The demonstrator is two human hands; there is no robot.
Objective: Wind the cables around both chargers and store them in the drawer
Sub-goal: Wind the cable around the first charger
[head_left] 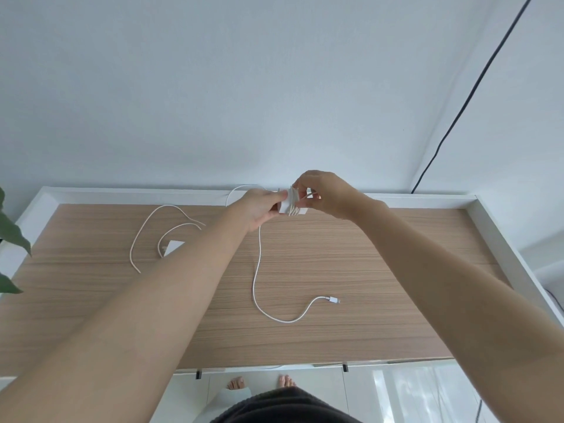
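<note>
Winding the first charger (288,206), at upper centre above the surface (351,257): the left hand (256,210) grips its body, the right hand (317,190) pinches the cable (259,270). Next, probably more turns. The second charger (173,247) lies unwound, centre left.

Left forearm (146,288) covering part of second charger (172,247); hands hiding most of held charger (287,206); plant (12,236) running off left edge.
</note>
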